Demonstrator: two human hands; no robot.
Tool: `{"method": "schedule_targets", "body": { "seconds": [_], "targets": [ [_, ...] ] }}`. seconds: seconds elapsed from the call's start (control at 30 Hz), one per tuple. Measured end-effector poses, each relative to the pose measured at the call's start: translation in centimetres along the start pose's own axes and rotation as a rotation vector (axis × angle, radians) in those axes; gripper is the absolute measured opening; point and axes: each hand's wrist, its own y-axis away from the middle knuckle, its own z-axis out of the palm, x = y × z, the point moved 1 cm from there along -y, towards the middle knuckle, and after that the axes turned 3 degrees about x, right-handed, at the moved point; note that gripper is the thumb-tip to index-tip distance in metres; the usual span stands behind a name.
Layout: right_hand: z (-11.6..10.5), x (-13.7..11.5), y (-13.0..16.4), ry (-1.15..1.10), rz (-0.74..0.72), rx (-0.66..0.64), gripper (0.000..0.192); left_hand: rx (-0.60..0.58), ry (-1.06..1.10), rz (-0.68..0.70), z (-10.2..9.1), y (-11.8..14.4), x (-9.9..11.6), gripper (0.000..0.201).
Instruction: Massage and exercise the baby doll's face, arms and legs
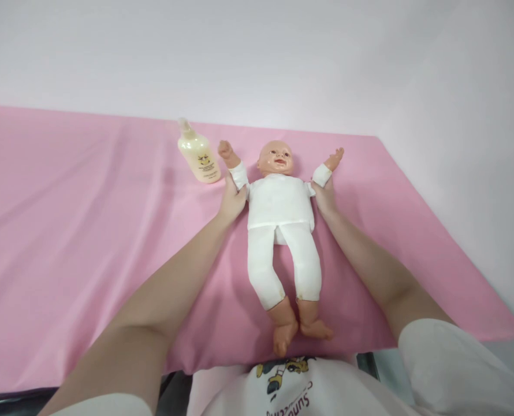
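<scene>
A baby doll [280,202] with a white cloth body lies on its back, head away from me and feet toward me. My left hand [232,199] is closed round the doll's arm on the left, below its raised plastic hand. On the other side my right hand [324,196] grips the doll's other arm in the same way. Both doll arms are spread out and up beside the head. My fingers are partly hidden behind the arms. Just left of my left hand is a pale yellow pump bottle [199,156], leaning left in view.
A pink cloth [88,231] with soft folds covers the table under the doll. Its right edge slants toward me. Behind it is a plain white surface [257,58]. My printed white shirt [300,387] is close to the front edge.
</scene>
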Motion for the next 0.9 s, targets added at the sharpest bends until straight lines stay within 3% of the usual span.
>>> {"method": "schedule_targets", "body": {
  "seconds": [0.13, 0.27, 0.4, 0.7, 0.9],
  "targets": [
    [0.6, -1.3, 0.7, -0.062, 0.068, -0.003, 0.031, -0.142, -0.044, 0.119, 0.1, 0.1, 1.1, 0.050],
    [0.8, -2.1, 1.0, -0.031, 0.027, -0.080, 0.029, -0.234, -0.102, 0.149, 0.1, 0.0, 1.1, 0.061],
    [0.8, -2.4, 1.1, -0.020, 0.015, -0.086, 0.029, -0.233, -0.102, 0.152, 0.0, 0.0, 0.8, 0.068],
    [1.1, -2.8, 1.2, -0.044, 0.030, -0.067, 0.032, -0.229, -0.073, 0.153, 0.1, 0.2, 1.7, 0.061],
    [0.9, -2.3, 1.0, -0.050, 0.100, -0.011, 0.026, -0.140, -0.026, 0.074, 0.2, 0.3, 1.6, 0.058]
  ]
}}
